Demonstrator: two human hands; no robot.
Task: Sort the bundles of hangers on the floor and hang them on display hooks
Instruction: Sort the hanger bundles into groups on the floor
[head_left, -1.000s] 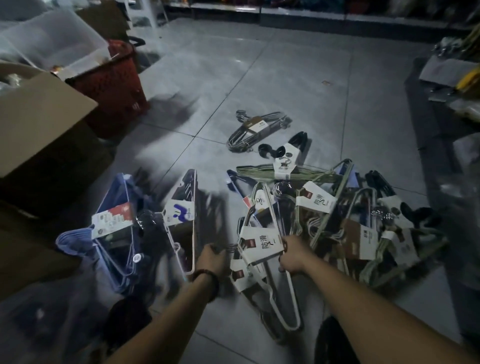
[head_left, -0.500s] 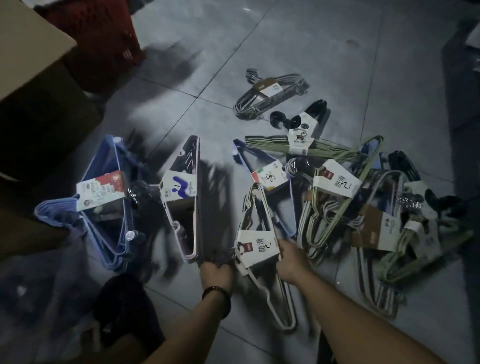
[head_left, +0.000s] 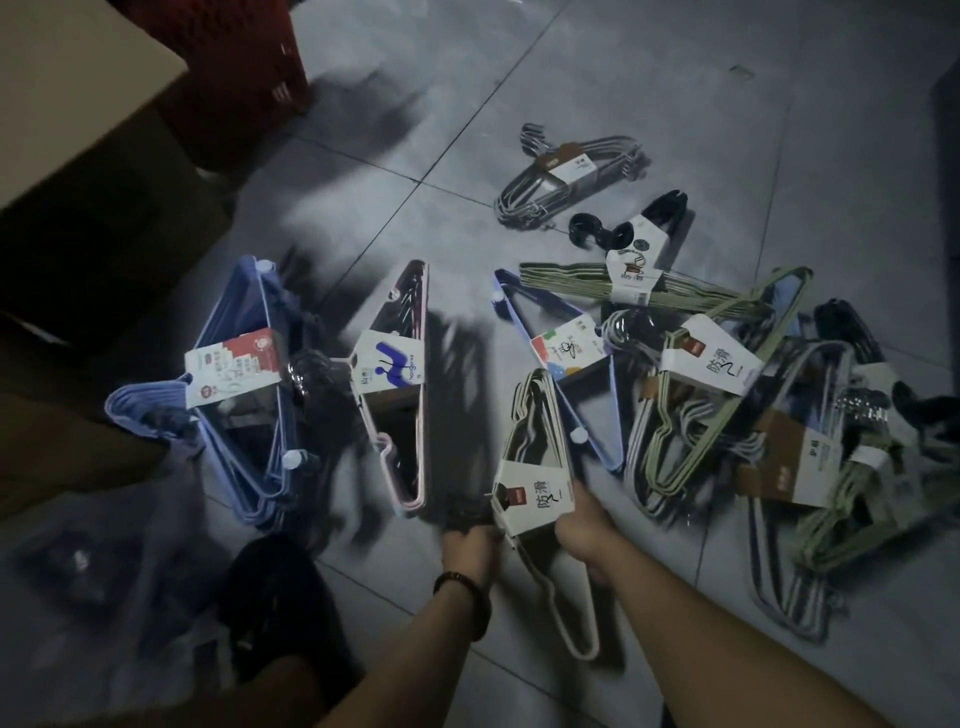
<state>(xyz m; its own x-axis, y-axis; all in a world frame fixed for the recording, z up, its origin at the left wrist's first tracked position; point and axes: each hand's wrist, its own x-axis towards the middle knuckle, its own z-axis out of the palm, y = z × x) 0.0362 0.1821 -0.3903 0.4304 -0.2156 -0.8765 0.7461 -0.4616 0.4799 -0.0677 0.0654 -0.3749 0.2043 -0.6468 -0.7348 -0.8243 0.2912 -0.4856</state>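
Several labelled hanger bundles lie on the grey tiled floor. A cream bundle (head_left: 537, 441) with a white label is in front of me. My left hand (head_left: 467, 545) grips its dark hooks at the label's left. My right hand (head_left: 584, 525) grips the bundle at the label's right edge. To the left lie a pink bundle (head_left: 410, 384) and a blue bundle (head_left: 249, 395). A blue-framed bundle (head_left: 561, 348), a green heap (head_left: 727, 395) and a brown-labelled bundle (head_left: 789, 467) lie to the right. Farther back sit a grey bundle (head_left: 571, 171) and a black one (head_left: 639, 234).
A cardboard box (head_left: 78, 104) stands at the left with a red basket (head_left: 244, 57) behind it. Clear plastic wrapping (head_left: 104, 571) lies at the lower left. No display hooks are in view.
The cream bundle has come out of the heap and moved left, toward me, with both hands on it. The view has tilted further down toward the floor.
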